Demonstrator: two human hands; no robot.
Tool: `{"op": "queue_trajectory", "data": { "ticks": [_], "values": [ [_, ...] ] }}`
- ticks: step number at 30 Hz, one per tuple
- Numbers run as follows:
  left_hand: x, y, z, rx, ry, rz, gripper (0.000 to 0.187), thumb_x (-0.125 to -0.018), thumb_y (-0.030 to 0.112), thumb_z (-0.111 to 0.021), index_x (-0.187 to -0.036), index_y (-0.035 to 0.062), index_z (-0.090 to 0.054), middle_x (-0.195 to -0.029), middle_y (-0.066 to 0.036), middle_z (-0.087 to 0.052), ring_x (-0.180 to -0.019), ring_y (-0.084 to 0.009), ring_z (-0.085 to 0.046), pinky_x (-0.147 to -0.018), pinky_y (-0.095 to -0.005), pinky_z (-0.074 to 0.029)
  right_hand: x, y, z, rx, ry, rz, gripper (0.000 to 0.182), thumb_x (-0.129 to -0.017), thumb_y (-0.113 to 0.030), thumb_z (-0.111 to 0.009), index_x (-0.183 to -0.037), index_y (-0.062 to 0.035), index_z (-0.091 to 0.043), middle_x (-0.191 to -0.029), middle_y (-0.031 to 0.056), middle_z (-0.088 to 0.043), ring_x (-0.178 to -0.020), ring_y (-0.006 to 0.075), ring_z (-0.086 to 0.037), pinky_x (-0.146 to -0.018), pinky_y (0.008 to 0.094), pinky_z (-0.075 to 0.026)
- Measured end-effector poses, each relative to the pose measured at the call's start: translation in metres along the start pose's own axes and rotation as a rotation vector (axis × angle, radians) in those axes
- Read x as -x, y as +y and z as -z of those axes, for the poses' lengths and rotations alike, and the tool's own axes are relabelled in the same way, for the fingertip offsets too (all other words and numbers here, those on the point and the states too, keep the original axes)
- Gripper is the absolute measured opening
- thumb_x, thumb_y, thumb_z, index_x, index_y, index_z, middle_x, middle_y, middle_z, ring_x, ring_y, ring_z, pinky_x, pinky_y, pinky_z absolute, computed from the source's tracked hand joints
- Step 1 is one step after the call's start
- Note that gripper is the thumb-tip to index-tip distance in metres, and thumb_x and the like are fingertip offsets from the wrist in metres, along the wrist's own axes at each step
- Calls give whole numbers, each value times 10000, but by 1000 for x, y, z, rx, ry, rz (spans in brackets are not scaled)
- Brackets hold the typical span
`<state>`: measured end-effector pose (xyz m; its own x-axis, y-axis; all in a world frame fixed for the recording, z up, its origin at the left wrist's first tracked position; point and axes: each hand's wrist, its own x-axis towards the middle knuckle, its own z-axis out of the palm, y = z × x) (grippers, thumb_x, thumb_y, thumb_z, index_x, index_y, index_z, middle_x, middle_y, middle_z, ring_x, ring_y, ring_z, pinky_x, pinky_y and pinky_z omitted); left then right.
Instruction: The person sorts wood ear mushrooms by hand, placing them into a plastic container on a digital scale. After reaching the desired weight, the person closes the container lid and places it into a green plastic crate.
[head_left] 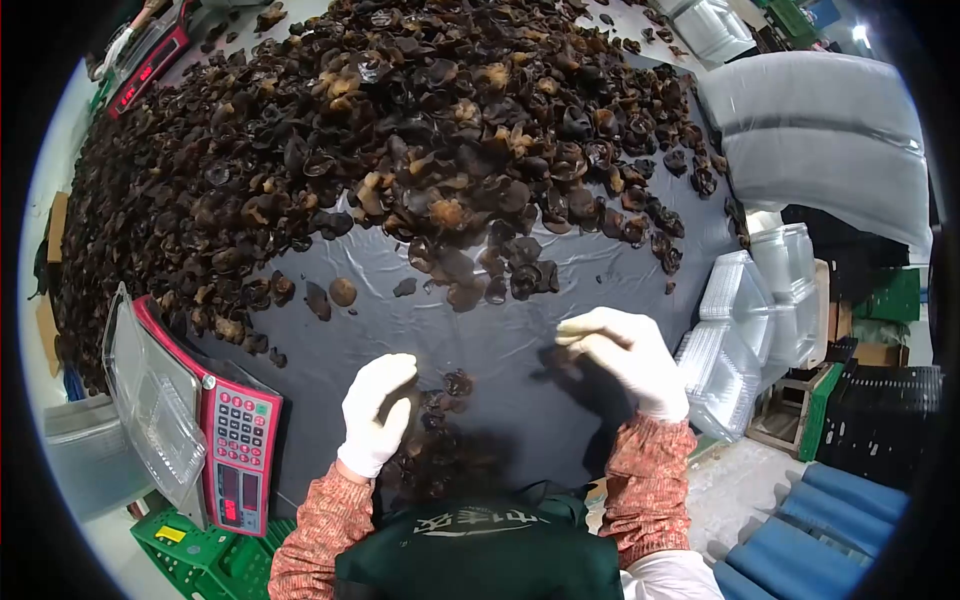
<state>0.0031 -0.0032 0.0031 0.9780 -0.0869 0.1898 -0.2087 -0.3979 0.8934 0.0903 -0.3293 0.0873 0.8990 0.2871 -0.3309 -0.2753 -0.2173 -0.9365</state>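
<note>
Two hands, left [375,415] and right [625,355] | black sheet [500,335] | mushroom heap [400,130] | scale [238,455]

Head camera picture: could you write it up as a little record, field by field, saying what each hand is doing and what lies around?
Surface: table under a dark plastic sheet
Main heap: large pile of dried dark mushrooms across the far side
Left hand: white glove, curled beside a small mushroom cluster near the table edge
Right hand: white glove, fingers bent, above the sheet; whether it holds anything cannot be told
Scale: red digital scale at left, a clear plastic tray on it
Containers: stacked clear plastic boxes at right
</note>
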Motion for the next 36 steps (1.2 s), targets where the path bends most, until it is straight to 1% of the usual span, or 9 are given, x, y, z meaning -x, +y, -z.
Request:
{"op": "queue_trajectory", "data": {
  "ticks": [7, 11, 12, 15, 18, 23, 27, 32, 36],
  "values": [
    [2, -2, -1, 5, 2, 1, 328, -894, 168, -603, -1142, -24, -698, -1190, -179, -710, -1158, -358, -643, -1036, -436, -480, -55, 26, -49, 793, 445, 265, 357, -841, -309, -763, -1118, -104, -669, -1088, 93, -602, -953, 268, -651, -812, 369, -540],
    [3, -2, 0, 12, 2, 5, 335, -896, 170, -600, -1152, -22, -697, -1193, -180, -708, -1160, -356, -641, -1035, -432, -480, -59, 48, -42, 578, 487, 342, 158, -851, -4, -646, -1002, -50, -646, -934, 122, -619, -815, 292, -653, -738, 356, -526],
    [3, -1, 0, 19, 0, 10, 338, -899, 175, -598, -1155, -22, -696, -1196, -180, -708, -1160, -356, -641, -1034, -432, -480, -52, 49, -40, 510, 494, 322, 141, -837, 4, -664, -974, -30, -654, -905, 99, -626, -761, 216, -642, -694, 319, -514],
    [1, -4, 0, 31, 5, -1, 359, -853, 129, -621, -1178, -3, -698, -1212, -171, -703, -1151, -355, -644, -1028, -428, -490, -18, 23, -41, 192, 227, 81, 139, -827, -8, -716, -962, -25, -683, -900, 36, -644, -692, 90, -578, -629, 249, -480],
    [1, -2, 1, 53, 10, 10, 394, -863, 164, -628, -1216, 0, -689, -1231, -169, -695, -1149, -356, -644, -1021, -424, -494, -3, -4, -52, 161, -260, 200, 354, -816, -70, -771, -1159, -36, -690, -983, 61, -668, -734, 133, -626, -713, 283, -533],
    [3, -4, 1, 39, 6, 18, 427, -905, 235, -620, -1258, 2, -676, -1249, -162, -688, -1161, -349, -638, -1019, -418, -490, -44, 13, -77, 671, 421, 318, 326, -847, -178, -764, -1128, -48, -661, -944, 101, -656, -741, 222, -658, -679, 332, -532],
    [4, -3, 0, 7, -5, 61, 523, -977, 424, -557, -1233, -14, -682, -1237, -175, -691, -1169, -346, -638, -1031, -415, -477, -66, 51, -80, 810, 424, 389, 165, -845, -140, -730, -948, -53, -635, -882, 97, -647, -737, 251, -657, -674, 346, -529],
    [4, -3, 2, 2, 1, 72, 501, -962, 401, -567, -1225, -7, -689, -1230, -170, -697, -1158, -345, -643, -1025, -417, -483, -31, 0, -67, 411, -255, 42, 166, -842, -151, -738, -981, -70, -699, -840, 92, -669, -711, 210, -659, -678, 326, -530],
    [4, -4, 0, -1, 6, 52, 425, -908, 273, -596, -1217, -3, -692, -1217, -169, -701, -1141, -346, -650, -1022, -416, -490, -55, 8, -92, 669, 384, 388, 282, -844, -148, -762, -1105, -76, -685, -933, 94, -651, -759, 234, -669, -679, 333, -536]
  ]
}}
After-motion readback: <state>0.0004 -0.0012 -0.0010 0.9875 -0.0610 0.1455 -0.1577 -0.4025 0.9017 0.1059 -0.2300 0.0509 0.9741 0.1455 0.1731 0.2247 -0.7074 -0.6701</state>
